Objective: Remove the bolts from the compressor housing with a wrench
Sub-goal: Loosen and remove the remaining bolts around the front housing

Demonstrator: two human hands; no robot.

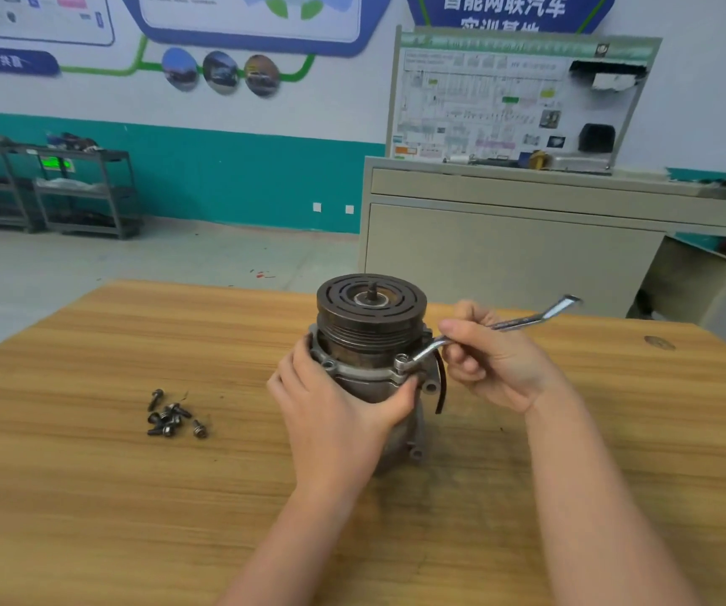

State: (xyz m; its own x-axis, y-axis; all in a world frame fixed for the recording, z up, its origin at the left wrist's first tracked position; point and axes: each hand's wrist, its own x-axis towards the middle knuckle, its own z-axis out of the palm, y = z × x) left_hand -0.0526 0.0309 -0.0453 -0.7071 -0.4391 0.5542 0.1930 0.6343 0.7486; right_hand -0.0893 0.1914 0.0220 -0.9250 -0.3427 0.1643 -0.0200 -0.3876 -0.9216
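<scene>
A metal compressor (370, 343) stands upright on the wooden table (134, 496), its dark grooved pulley on top. My left hand (335, 408) wraps around the housing from the front left and grips it. My right hand (488, 360) holds the shaft of a silver offset ring wrench (523, 319). The wrench's ring end sits over a bolt (401, 359) on the housing flange at the front right. A bare flange ear with a hole shows at the front left (330, 366).
Several loose dark bolts (173, 419) lie in a pile on the table to the left of the compressor. A beige cabinet (505, 251) with a display board stands behind the table. Grey shelving racks (81, 190) line the far left wall.
</scene>
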